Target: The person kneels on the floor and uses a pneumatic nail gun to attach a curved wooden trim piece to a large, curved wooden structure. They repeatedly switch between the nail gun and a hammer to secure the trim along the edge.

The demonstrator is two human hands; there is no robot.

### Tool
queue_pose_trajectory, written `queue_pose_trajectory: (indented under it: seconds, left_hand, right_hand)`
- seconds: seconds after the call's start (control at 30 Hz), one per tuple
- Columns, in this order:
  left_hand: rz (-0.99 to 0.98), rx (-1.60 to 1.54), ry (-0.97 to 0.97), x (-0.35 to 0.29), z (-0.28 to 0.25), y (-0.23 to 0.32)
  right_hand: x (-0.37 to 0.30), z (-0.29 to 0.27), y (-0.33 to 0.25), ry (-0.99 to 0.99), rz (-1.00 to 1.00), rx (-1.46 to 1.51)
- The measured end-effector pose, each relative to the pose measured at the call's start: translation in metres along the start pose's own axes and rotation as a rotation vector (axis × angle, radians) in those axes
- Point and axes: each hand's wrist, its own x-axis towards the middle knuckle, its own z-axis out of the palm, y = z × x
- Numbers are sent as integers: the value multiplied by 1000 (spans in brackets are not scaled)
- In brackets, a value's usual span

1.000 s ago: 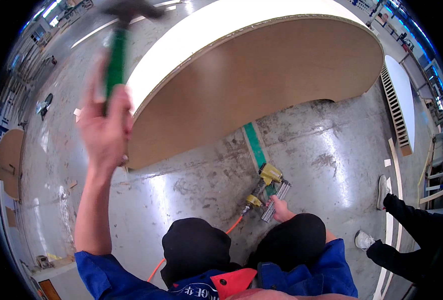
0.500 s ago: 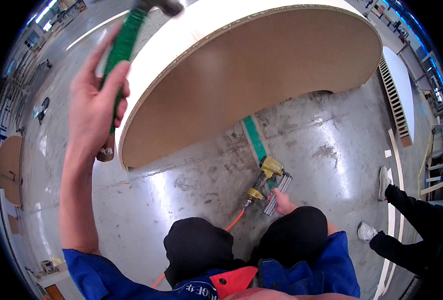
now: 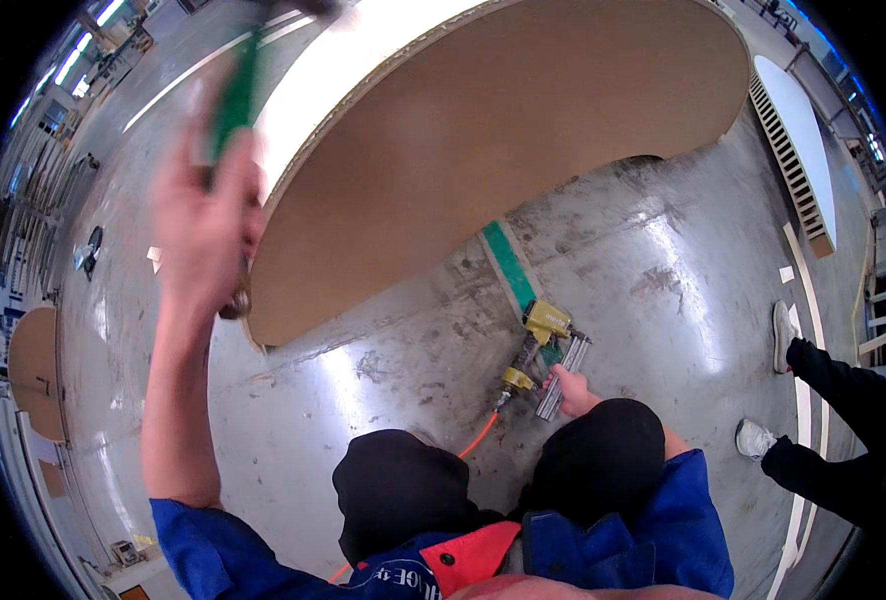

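My left hand, smeared by motion, is raised and wrapped round the green handle of a hammer. The hammer's dark head is blurred at the top edge of the picture. Beside it stands a large curved piece with a brown board face and a bright white outer side. Low by my right knee, my right hand is closed on a yellow and black nail gun at its silver magazine. An orange air hose runs from the gun back between my knees.
A green stripe marks the grey floor. Another person's legs and light shoes are at the right, beside long pale strips. A white-topped slatted piece lies far right; a round brown board stands far left.
My left hand and the hammer have shifted slightly right and down, and are more blurred. The view has moved a little. My right hand keeps its hold on the nail gun.
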Motion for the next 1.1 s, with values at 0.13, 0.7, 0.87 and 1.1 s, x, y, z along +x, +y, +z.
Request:
queue_pose_trajectory:
  seconds: [0.13,0.7,0.87,1.1]
  left_hand:
    - [-204,106,-216,17,-3,22]
    - [-299,25,1,-36,-35,-17]
    - [-4,-45,211,-29,-41,-12]
    - [-369,47,-40,-19,-38,-14]
  right_hand:
    - [4,-12,2,-5,-19,-36]
    - [17,-19,7,-56,97,-34]
    - [-8,-15,-8,-44,104,-7]
    - [-15,-6,-11,-63,111,-41]
